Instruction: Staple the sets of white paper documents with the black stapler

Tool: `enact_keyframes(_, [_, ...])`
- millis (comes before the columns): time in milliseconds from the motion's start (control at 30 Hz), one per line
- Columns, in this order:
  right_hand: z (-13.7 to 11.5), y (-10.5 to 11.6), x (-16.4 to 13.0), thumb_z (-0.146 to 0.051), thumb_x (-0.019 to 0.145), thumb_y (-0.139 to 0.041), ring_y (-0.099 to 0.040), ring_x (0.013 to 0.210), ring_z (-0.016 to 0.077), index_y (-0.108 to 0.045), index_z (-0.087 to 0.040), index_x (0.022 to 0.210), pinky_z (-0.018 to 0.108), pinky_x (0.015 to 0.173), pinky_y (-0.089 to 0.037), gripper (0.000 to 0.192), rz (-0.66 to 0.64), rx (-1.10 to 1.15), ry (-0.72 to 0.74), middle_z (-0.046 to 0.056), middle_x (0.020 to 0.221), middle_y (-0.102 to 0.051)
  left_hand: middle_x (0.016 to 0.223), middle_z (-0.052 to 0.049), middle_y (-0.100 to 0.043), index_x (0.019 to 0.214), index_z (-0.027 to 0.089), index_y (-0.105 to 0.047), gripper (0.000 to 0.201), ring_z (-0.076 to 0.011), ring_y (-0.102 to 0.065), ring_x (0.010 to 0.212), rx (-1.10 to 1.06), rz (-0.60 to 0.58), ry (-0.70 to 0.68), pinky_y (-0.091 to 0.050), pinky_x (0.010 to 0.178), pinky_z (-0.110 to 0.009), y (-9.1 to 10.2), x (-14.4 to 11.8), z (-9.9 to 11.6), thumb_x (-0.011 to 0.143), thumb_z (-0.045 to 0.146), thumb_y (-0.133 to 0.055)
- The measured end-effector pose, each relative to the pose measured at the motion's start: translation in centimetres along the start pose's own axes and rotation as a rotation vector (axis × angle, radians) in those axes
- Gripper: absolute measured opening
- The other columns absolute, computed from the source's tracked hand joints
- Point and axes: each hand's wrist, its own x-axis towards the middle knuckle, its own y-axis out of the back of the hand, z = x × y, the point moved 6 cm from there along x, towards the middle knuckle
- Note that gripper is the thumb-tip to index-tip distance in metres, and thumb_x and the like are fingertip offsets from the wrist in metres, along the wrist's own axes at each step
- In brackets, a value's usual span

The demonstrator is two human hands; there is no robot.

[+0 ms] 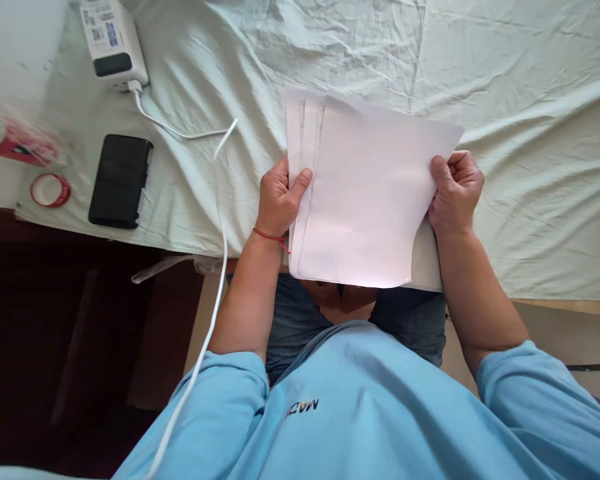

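Several white paper sheets (365, 193) are held between my two hands over the front edge of the cloth-covered table. They are slightly fanned, so the left margins of the lower sheets show with thin printed lines. My left hand (281, 197) grips the left edge of the sheets, thumb on top and fingers underneath. On the right edge, my right hand (456, 190) pinches the paper between thumb and curled fingers. The top sheet looks blank and bends upward near its right side.
A pale green cloth (530, 200) covers the table in wrinkles. At left lie a black phone-like case (120, 180), a red tape roll (50, 190) and a white power box (114, 43). From the box a white cable (219, 213) runs past my left arm.
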Motion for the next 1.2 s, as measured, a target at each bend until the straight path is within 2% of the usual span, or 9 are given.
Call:
enact_keyframes(200, [0.9,0.1,0.4,-0.069,0.079,-0.096,-0.059,0.068,0.0161,-0.06,-0.03,0.083,0.031,0.063,-0.058,0.054,-0.051,-0.002,-0.012,-0.005,0.072,-0.053,0.132,-0.009,-0.084,0.137,0.026,-0.076,0.058,-0.0318,-0.08,0.13,-0.03,-0.032,-0.028,-0.063,0.121,-0.054,-0.4,-0.1,0.3,0.098,0.069,-0.076])
enact_keyframes(333, [1.1,0.3,0.6,-0.066,0.078,-0.098,-0.053,0.062,0.013,-0.064,-0.028,0.082,0.029,0.062,-0.056,0.051,-0.017,0.0,0.02,-0.006,0.07,-0.052,0.131,-0.01,-0.084,0.138,0.025,-0.075,0.066,-0.0333,-0.082,0.124,-0.077,-0.059,-0.007,-0.066,0.115,-0.054,-0.7,-0.2,0.5,0.09,0.068,-0.086])
enact_keyframes(500, [1.4,0.4,0.7,-0.068,0.077,-0.098,-0.058,0.066,0.0152,-0.065,-0.03,0.083,0.031,0.066,-0.059,0.05,-0.023,0.008,0.043,-0.005,0.07,-0.052,0.126,-0.01,-0.085,0.132,0.024,-0.078,0.068,-0.0352,-0.083,0.122,-0.101,-0.066,0.045,-0.069,0.11,-0.054,-0.9,-0.3,1.0,0.083,0.068,-0.092])
enact_keyframes(767, [0.5,0.1,0.5,-0.066,0.079,-0.097,-0.051,0.062,0.0129,-0.063,-0.029,0.081,0.028,0.06,-0.054,0.05,-0.027,0.005,0.037,-0.006,0.071,-0.052,0.118,-0.01,-0.088,0.12,0.019,-0.082,0.057,-0.0309,-0.085,0.11,-0.038,-0.044,0.065,-0.072,0.101,-0.046,-1.0,-0.4,1.7,0.085,0.064,-0.092])
enact_keyframes(1000, [0.3,-0.3,-0.1,-0.062,0.086,-0.094,-0.044,0.056,0.0103,-0.063,-0.027,0.085,0.023,0.049,-0.044,0.047,-0.053,0.002,-0.016,-0.007,0.069,-0.045,0.117,-0.01,-0.086,0.122,0.021,-0.081,0.059,-0.0317,-0.085,0.11,-0.074,-0.021,0.086,-0.072,0.104,-0.051,-0.9,-0.4,0.9,0.087,0.068,-0.089])
enact_keyframes(1100, [0.4,-0.4,-0.2,-0.07,0.089,-0.087,-0.052,0.059,0.0129,-0.065,-0.03,0.092,0.026,0.051,-0.049,0.046,-0.076,-0.042,-0.04,-0.006,0.072,-0.051,0.123,-0.011,-0.085,0.128,0.022,-0.078,0.065,-0.0334,-0.084,0.116,-0.135,0.017,0.106,-0.071,0.107,-0.055,-0.4,-0.4,0.3,0.086,0.07,-0.088])
enact_keyframes(1200, [0.0,-0.7,-0.3,-0.076,0.09,-0.081,-0.065,0.075,0.0166,-0.069,-0.032,0.099,0.032,0.068,-0.061,0.047,-0.124,-0.06,-0.034,-0.002,0.088,-0.066,0.13,-0.011,-0.082,0.133,0.024,-0.075,0.069,-0.0356,-0.08,0.13,-0.179,0.088,0.095,-0.066,0.116,-0.058,0.2,-0.2,0.0,0.087,0.075,-0.085])
